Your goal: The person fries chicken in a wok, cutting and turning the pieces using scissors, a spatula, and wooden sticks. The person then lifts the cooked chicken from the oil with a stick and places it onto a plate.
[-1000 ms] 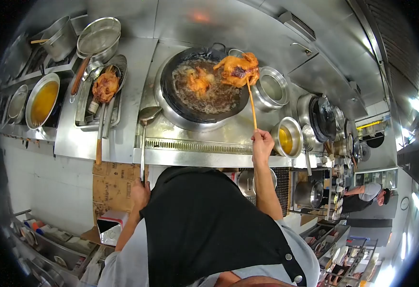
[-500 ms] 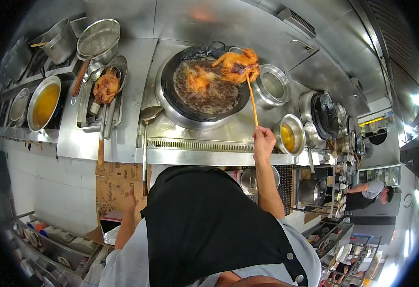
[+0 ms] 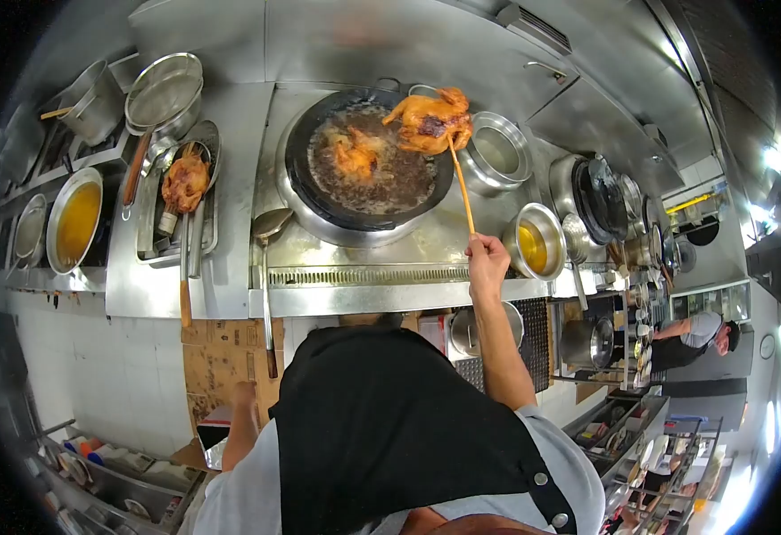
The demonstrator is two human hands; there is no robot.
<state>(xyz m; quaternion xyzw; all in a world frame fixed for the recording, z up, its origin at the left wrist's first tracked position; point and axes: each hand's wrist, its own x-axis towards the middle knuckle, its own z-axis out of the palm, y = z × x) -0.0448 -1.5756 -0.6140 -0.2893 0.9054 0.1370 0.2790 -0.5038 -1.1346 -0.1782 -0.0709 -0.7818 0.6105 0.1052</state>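
My right hand is closed round the lower end of a long wooden stick. At the stick's upper end a browned whole chicken hangs above the right rim of a black wok. A second chicken sits in the bubbling oil inside the wok. My left hand hangs low beside my body, over the flattened cardboard on the floor. Its fingers are too small and foreshortened to make out. Nearest to it is the long handle of a ladle resting on the counter.
Left of the wok, a metal tray holds another browned chicken and long-handled tools. A pan of yellow liquid stands farther left. Right of the wok are a metal pot and a bowl of yellow oil. A co-worker stands far right.
My view has shifted slightly, moving the counter a little left and down in the picture. The chicken on the stick stays over the wok's right rim. My left hand's fingers show less now.
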